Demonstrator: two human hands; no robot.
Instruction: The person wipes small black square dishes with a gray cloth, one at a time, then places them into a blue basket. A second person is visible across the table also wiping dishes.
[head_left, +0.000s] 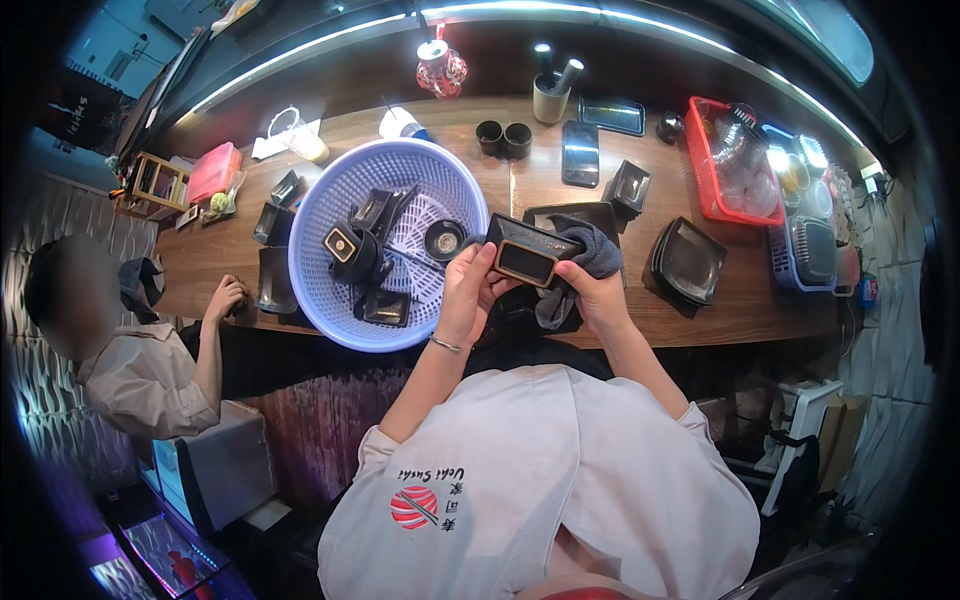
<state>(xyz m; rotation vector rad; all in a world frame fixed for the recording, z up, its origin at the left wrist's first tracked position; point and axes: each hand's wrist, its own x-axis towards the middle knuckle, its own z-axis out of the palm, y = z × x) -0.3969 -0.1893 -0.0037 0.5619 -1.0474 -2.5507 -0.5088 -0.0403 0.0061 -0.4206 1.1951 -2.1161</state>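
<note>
A small black rectangular dish (529, 259) is held up with its underside towards me, showing an unglazed tan foot rim. My left hand (474, 289) grips its left end, thumb on the edge. At the other end, my right hand (596, 292) pinches a dark grey cloth (596, 247) against the dish. Part of the cloth hangs below. Behind the held dish lies a larger black square plate (570, 214), partly covered. To the left stands a round lavender plastic basket (315, 300) with several black dishes, including a round bowl (445, 240).
Stacked black plates (690, 262) and small rectangular dishes (628, 187) stand right. Beyond are a phone (580, 154), two dark cups (517, 139), a red basket (701, 165) and a blue basket (795, 281). A co-worker (150, 375) sits left, one hand at the table edge.
</note>
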